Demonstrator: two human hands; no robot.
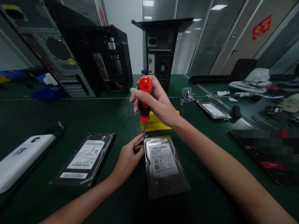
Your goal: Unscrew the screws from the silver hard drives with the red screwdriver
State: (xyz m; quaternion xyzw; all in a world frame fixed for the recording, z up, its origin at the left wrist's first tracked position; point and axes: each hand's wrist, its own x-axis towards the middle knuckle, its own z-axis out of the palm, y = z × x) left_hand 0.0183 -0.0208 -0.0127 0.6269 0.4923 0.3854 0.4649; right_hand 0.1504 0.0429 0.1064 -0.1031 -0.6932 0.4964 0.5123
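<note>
Pinched lightly against the far-left corner of the hard drive (164, 166), the left hand (128, 158) steadies it with fingertips only, holding nothing; the drive lies flat on the green mat (112, 115), label up. At about one o'clock from that hand, the right hand (155, 101) is wrapped around the red-and-black screwdriver (144, 99), upright, tip on the same corner. Likely trouble: the tip could skip off the screw toward the left fingertips close beside it, or the lightly braced drive could twist. A second drive (85, 158) lies at nine o'clock, a yellow box (155, 124) at twelve.
</note>
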